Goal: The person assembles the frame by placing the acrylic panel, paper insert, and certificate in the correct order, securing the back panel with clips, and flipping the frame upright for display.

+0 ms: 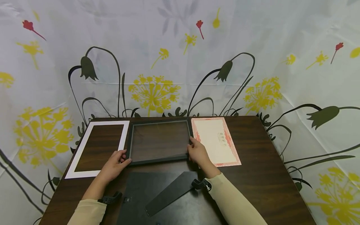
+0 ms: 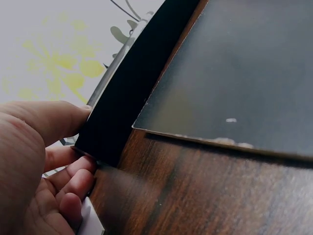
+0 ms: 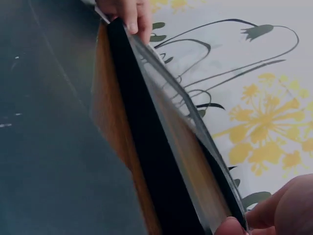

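A black picture frame (image 1: 160, 161) is held between both hands, and the brown table shows through its middle. My left hand (image 1: 113, 165) pinches its near left corner, with the thumb on the outer edge and fingers beneath in the left wrist view. On the opposite side, my right hand (image 1: 199, 153) grips the frame's right edge near the corner. The right wrist view shows the frame's dark side wall (image 3: 142, 127) running from one hand to the other. Closer to me lies a dark backing board (image 1: 135, 187) with a stand leg (image 1: 170, 193) slanting across it.
To the left of the frame lies a white mat border (image 1: 97, 173) with a cut-out centre. A cream certificate sheet (image 1: 212, 134) with a red border lies at the right, partly behind my right hand. The wooden table (image 1: 261, 175) ends at a flower-printed cloth (image 1: 174, 56).
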Motion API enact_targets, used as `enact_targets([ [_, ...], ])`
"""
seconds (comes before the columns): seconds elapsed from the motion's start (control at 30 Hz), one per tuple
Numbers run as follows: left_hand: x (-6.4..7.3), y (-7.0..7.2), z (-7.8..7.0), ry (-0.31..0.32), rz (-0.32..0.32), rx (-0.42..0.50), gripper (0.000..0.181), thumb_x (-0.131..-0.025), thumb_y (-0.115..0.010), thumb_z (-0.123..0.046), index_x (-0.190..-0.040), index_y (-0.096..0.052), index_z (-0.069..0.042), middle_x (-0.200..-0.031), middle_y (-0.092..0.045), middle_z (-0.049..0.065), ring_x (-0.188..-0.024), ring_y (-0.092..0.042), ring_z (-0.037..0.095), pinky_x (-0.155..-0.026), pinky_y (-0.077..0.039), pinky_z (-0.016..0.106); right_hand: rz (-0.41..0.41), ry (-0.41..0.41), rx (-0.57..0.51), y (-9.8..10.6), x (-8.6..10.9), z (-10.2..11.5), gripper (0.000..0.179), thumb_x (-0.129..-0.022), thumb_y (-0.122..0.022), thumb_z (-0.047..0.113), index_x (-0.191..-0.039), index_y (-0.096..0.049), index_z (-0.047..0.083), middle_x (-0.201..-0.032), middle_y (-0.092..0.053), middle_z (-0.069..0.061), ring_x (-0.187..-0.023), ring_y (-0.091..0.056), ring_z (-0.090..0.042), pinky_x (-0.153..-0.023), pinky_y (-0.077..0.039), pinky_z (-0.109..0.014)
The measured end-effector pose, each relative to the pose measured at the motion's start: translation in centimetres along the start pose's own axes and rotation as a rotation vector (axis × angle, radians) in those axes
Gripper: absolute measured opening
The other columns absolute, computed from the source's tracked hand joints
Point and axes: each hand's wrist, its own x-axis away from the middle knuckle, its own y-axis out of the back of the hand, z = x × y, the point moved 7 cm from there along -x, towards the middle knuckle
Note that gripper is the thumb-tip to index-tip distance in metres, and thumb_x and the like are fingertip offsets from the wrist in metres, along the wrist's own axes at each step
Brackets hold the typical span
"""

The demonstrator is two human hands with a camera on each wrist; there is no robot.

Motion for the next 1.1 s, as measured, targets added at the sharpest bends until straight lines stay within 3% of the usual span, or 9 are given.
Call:
enact_targets([
  [0.2, 0.2, 0.1, 0.0, 0.002, -0.004, 0.001, 0.063, -0.11, -0.068, -0.023, -0.155, -0.045, 0.014, -0.123, -0.052, 0.02, -0.105, -0.049, 0.024, -0.084, -0.043, 0.025, 0.033, 0.035, 0.082, -0.2, 0.0, 0.7, 0.075, -0.107, -0.071, 0.04, -0.167, -0.043, 0.005, -0.069, -0.063, -0.001, -0.045, -0.054, -0.014, -0.044, -0.042, -0.029],
  [0.43, 0.3, 0.2, -0.2, -0.001, -0.01, -0.001, 0.062, -0.109, -0.069, -0.023, -0.155, -0.046, 0.013, -0.123, -0.052, 0.02, -0.105, -0.049, 0.023, -0.084, -0.043, 0.025, 0.055, 0.131, 0.231, -1.0, 0.2, 1.7, 0.07, -0.104, -0.073, 0.05, -0.156, -0.059, 0.004, -0.082, -0.072, -0.004, -0.064, -0.055, -0.011, -0.061, -0.046, -0.03],
  [0.53, 0.2, 0.1, -0.2, 0.003, -0.008, 0.0, 0.064, -0.109, -0.069, -0.024, -0.156, -0.046, 0.013, -0.124, -0.053, 0.02, -0.106, -0.05, 0.024, -0.085, -0.044, 0.026, -0.007, 0.136, 0.251, -0.8, 0.2, 1.8, 0.068, -0.105, -0.071, 0.045, -0.156, -0.058, 0.001, -0.085, -0.071, -0.004, -0.068, -0.056, -0.013, -0.065, -0.046, -0.032],
  [0.63, 0.2, -0.1, -0.3, 0.008, -0.002, 0.002, 0.064, -0.109, -0.069, -0.025, -0.156, -0.045, 0.013, -0.125, -0.053, 0.02, -0.107, -0.051, 0.024, -0.085, -0.044, 0.027, -0.082, 0.117, 0.202, -0.3, 0.4, 1.8, 0.064, -0.105, -0.072, 0.037, -0.154, -0.057, 0.0, -0.082, -0.069, -0.004, -0.066, -0.056, -0.016, -0.063, -0.046, -0.033],
  [0.73, 0.2, 0.0, -0.4, 0.018, 0.001, 0.003, 0.065, -0.11, -0.068, -0.025, -0.157, -0.044, 0.012, -0.126, -0.052, 0.021, -0.108, -0.051, 0.026, -0.087, -0.044, 0.027, -0.126, 0.12, 0.192, -0.1, 0.5, 1.9, 0.055, -0.103, -0.074, 0.035, -0.145, -0.062, 0.001, -0.082, -0.07, -0.003, -0.066, -0.058, -0.015, -0.064, -0.047, -0.033],
  [0.87, 0.2, 0.0, -0.4, 0.018, 0.001, 0.009, 0.065, -0.11, -0.068, -0.024, -0.157, -0.044, 0.013, -0.125, -0.052, 0.021, -0.108, -0.051, 0.026, -0.086, -0.044, 0.027, -0.152, 0.122, 0.271, 0.1, 0.7, 2.3, 0.044, -0.104, -0.073, 0.036, -0.132, -0.068, 0.003, -0.089, -0.076, -0.005, -0.075, -0.066, -0.018, -0.069, -0.052, -0.037],
  [1.1, 0.2, 0.0, -0.1, 0.012, 0.009, 0.001, 0.065, -0.11, -0.067, -0.025, -0.158, -0.043, 0.013, -0.125, -0.052, 0.019, -0.107, -0.05, 0.024, -0.087, -0.044, 0.027, -0.145, 0.116, 0.456, -0.2, 1.3, 2.9, 0.06, -0.102, -0.075, 0.043, -0.143, -0.066, 0.0, -0.118, -0.075, -0.019, -0.104, -0.075, -0.037, -0.087, -0.06, -0.054],
])
